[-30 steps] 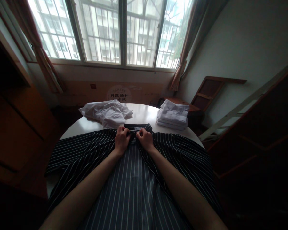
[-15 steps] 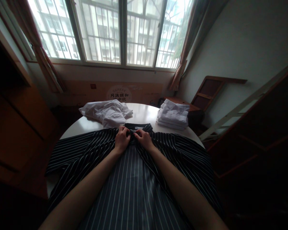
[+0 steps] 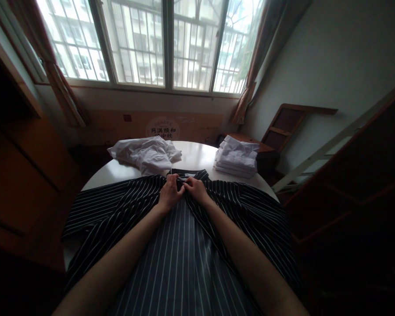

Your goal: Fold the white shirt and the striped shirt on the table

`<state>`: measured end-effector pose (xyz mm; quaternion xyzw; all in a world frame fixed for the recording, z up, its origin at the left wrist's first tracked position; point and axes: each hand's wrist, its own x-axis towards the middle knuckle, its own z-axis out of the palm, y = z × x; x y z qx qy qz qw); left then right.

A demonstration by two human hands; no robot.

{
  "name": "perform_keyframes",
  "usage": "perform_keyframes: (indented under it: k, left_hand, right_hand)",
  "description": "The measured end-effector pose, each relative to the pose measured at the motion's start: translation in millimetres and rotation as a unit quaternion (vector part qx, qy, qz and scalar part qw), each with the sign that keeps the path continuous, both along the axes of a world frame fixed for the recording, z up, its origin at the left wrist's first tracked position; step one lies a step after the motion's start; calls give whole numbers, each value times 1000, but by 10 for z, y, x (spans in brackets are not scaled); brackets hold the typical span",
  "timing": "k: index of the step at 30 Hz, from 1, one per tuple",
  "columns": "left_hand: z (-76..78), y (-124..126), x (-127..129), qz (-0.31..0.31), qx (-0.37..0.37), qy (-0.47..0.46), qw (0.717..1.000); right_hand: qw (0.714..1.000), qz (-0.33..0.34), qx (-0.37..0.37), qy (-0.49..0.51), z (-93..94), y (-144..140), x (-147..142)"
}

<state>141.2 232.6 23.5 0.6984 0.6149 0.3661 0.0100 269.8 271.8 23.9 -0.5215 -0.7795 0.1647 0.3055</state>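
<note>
Left hand and right hand pinch striped shirt at collar — exact grip hard to make out, shirt's lower end cut off by frame. Shirt spread over round white table; barred window beyond — room's edges lost in shadow.

A shirt lies across the table; behind it sit a cloth heap (left) and a clothes stack (right).

Four-pane window, bars outside, sole visible light source; room edges dark. Tied-back curtains both sides. Pale wall right, wooden cabinet left. Printed tan panel below sill, round white table in front.
</note>
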Motion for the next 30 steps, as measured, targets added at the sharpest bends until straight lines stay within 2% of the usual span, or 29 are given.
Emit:
perform_keyframes:
  k: [5,10,17,20,27,30]
  left_hand:
    - [35,-84,-66,-15,-41,46,998]
    - [166,-275,-215,-57,-102,146,982]
    - [308,-608,-578,-15,-188,233,954]
    - [368,-820,-789,-16,-207,255,944]
    - [513,-1306,-1358,-15,-295,225,929]
    - [652,-1424,-1532,-17,-313,179,933]
  right_hand:
    - [999,-29,0,-28,9,67,-23]
    - [996,-85,-6,-37,7,184,-28]
    - [989,-142,-23,-46,25,393,9]
    - [987,-149,-29,-46,27,453,26]
    - [987,-148,-40,-38,19,460,30]
    - [989,-139,-52,-28,43,448,42]
